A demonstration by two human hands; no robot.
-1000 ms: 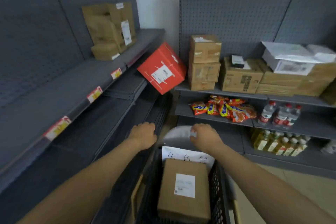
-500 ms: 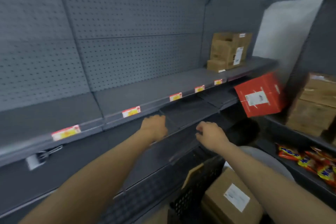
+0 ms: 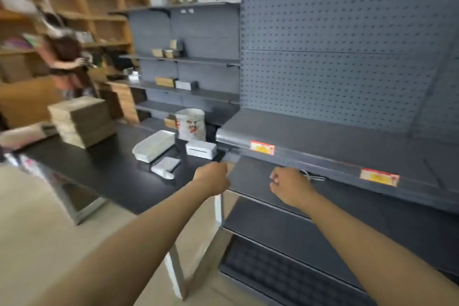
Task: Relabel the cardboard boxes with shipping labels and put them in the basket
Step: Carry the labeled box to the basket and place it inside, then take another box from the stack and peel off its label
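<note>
My left hand and my right hand are stretched out in front of me, both with fingers curled in. Nothing shows clearly in either fist. They hover at the end of a grey shelf unit. A stack of flat cardboard boxes lies on a black table to the left. The basket is out of view. The picture is blurred by motion.
On the table sit a white tray, a white box-like device, a small white item and a printed bag. A person stands far left by wooden shelves. More grey shelves with small boxes stand behind.
The view has swung left, away from the basket with the labelled box and the stocked shelves, to the black table. Both hands stay out in front, fists curled.
</note>
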